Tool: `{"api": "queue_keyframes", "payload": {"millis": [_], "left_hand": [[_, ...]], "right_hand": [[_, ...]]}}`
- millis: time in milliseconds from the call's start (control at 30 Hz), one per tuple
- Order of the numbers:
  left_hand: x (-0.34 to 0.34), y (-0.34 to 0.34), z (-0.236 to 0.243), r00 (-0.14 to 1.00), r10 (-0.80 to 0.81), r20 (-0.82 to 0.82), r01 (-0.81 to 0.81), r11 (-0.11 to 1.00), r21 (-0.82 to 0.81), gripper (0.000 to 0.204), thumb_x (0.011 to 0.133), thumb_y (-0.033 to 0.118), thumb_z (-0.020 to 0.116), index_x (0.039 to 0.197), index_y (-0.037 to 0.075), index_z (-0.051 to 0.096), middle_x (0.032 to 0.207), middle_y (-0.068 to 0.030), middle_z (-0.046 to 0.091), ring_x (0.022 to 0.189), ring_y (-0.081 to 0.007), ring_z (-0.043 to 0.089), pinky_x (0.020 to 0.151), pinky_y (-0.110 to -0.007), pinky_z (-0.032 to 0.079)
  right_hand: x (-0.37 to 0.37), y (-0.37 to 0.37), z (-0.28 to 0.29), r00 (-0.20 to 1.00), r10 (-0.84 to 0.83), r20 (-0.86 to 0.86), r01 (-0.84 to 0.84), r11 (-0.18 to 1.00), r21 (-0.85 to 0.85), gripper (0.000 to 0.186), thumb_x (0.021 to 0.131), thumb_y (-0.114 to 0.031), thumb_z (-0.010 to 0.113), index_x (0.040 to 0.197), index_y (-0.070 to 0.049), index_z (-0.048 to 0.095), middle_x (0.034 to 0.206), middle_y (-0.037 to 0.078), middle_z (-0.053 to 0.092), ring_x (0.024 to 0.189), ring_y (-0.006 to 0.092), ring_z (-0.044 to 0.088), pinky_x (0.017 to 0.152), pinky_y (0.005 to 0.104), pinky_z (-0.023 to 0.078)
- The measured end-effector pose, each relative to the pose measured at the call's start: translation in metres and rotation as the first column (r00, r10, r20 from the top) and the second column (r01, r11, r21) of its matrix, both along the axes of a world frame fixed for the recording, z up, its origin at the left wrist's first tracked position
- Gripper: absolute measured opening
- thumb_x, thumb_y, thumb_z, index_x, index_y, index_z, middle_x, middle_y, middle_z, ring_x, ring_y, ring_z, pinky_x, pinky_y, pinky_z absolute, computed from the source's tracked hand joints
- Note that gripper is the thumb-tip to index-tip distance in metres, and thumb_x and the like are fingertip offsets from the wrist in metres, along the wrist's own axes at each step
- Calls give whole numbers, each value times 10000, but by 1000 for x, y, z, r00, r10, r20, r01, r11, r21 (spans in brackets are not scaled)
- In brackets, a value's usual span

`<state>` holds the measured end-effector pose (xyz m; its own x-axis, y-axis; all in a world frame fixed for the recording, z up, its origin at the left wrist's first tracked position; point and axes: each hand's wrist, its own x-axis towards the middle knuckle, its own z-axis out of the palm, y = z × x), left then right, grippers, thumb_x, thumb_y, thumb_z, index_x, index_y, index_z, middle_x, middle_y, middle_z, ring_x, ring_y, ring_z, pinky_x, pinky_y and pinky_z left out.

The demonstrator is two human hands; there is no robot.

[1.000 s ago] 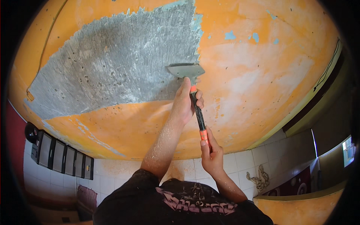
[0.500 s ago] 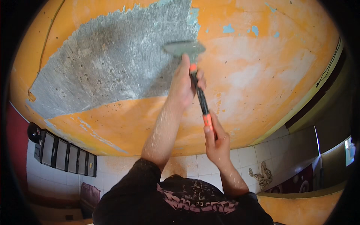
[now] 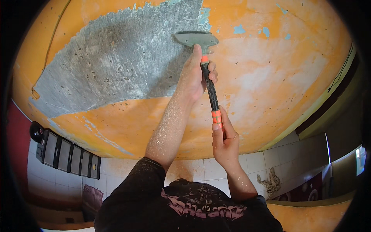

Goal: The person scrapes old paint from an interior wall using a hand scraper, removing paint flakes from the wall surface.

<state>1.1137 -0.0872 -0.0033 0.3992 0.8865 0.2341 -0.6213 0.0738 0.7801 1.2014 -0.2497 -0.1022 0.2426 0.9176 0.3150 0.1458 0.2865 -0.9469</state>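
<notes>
A long-handled scraper (image 3: 210, 91) with a wide grey-green blade and a black-and-orange handle is in both hands. My left hand (image 3: 198, 75) wraps round the handle just below the blade, its thumb stretched up toward the metal. Lower down, my right hand (image 3: 225, 144) grips the orange end of the handle. The blade lies at the right border of a bare grey patch (image 3: 123, 58) on the orange painted wall (image 3: 262, 89); whether its edge touches is hard to tell. Pale flakes cover my left forearm.
Light blue spots show through the paint at the upper right. A cord (image 3: 50, 46) hangs down the wall at left. Below stand a black drawer unit (image 3: 71, 154) and a round black object (image 3: 36, 131). A crumpled cloth (image 3: 270, 181) lies on the white tiled floor (image 3: 214, 174) at right.
The scraper has moved up and slightly right along the patch's border, both hands still on it. The blade was blurred before and is sharper now.
</notes>
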Motion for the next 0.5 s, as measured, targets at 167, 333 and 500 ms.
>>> {"api": "queue_keyframes", "payload": {"millis": [167, 333, 500], "left_hand": [[-10, -5, -52, 1000, 13, 3, -12, 997, -80, 454, 1030, 562, 434, 968, 113, 452, 659, -33, 483, 525, -172, 488, 522, -332, 433], [-2, 1, -2, 1000, 23, 1, -23, 1000, -2, 468, 1033, 563, 420, 1062, 99, 478, 670, -21, 480, 535, -155, 478, 534, -316, 427], [-2, -6, -21, 999, 36, -38, -39, 997, -63, 483, 1042, 554, 405, 1138, 94, 518, 668, -13, 470, 536, -135, 457, 532, -297, 410]], "right_hand": [[-8, -12, -36, 998, -19, 62, 19, 1000, 6, 470, 1030, -163, 539, 1459, 11, 456, 773, 2, 558, 662, 44, 454, 577, 223, 396], [-2, 4, -5, 997, -43, 65, 38, 997, 69, 473, 1034, -175, 537, 1464, 5, 451, 759, 13, 545, 663, 51, 457, 581, 233, 402], [-4, -3, -24, 998, -31, 56, 29, 999, 46, 481, 1038, -162, 522, 1490, -28, 426, 716, 4, 485, 626, 55, 421, 556, 234, 374]]}}
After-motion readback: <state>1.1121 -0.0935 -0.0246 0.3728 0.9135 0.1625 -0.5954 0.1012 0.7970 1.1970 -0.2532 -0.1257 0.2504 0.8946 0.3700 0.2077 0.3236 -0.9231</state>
